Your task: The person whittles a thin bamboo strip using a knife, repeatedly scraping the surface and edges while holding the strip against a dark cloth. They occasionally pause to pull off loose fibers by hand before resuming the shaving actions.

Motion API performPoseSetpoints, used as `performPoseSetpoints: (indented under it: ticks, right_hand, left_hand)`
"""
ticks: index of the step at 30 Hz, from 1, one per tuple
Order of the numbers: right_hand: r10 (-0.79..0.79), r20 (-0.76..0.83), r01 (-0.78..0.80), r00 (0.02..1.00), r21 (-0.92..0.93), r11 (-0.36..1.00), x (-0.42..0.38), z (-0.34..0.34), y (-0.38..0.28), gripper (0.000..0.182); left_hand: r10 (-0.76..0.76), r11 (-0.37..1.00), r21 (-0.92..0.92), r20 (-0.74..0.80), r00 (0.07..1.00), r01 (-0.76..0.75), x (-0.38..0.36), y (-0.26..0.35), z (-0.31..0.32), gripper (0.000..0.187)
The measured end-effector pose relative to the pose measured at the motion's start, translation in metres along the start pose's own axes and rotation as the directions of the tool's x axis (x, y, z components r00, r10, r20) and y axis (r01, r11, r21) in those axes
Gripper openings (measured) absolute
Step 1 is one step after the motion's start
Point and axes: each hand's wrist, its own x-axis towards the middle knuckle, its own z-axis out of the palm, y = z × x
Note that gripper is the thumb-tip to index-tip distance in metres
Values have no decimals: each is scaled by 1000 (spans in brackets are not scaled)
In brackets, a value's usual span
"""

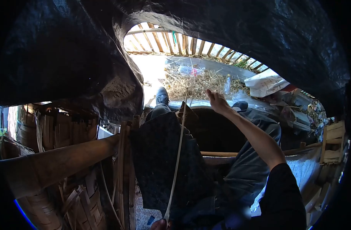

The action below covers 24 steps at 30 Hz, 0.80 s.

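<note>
A long, thin bamboo strip [178, 161] runs from the bottom edge up past the dark cloth over my lap. At the bottom of the view my left hand [158, 225] is closed on the lower end of this strip; only part of the hand shows. My right hand [218, 102] is stretched out ahead, fingers extended, with nothing visible in it. It hovers to the right of the strip's far end, apart from it. Under my lap lies the dark cloth [164, 161], with a ragged edge.
A thick bamboo pole [64, 161] crosses at left, by woven bamboo pieces [83, 205]. Ahead lie a heap of shavings [190, 86], a plastic bottle [227, 84] and a slatted fence [198, 46]. A dark sheet [236, 23] hangs overhead. A white sack [265, 82] lies at right.
</note>
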Motion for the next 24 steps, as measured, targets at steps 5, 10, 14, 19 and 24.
performPoseSetpoints:
  ticks: [5, 10, 14, 19, 24]
  right_hand:
    - [-331, 233, 300, 914, 160, 940, -34, -33, -50, 44]
    - [-184, 329, 366, 926, -661, 655, 30, 19, 82, 42]
    - [80, 72, -74, 994, -90, 993, 34, -55, -11, 58]
    - [-231, 70, 216, 970, 178, 960, -56, -58, -81, 42]
    - [-392, 293, 282, 872, 354, 891, -136, -73, -148, 37]
  left_hand:
    - [259, 957, 153, -71, 963, -246, 20, -22, 0, 30]
    - [400, 913, 133, -103, 911, -386, 31, -41, -10, 26]
    - [302, 953, 12, -114, 946, -303, 18, -11, 18, 28]
    - [186, 982, -1, -76, 980, -186, 37, 28, 33, 43]
    - [280, 957, 75, 25, 960, -281, 51, 61, 46, 44]
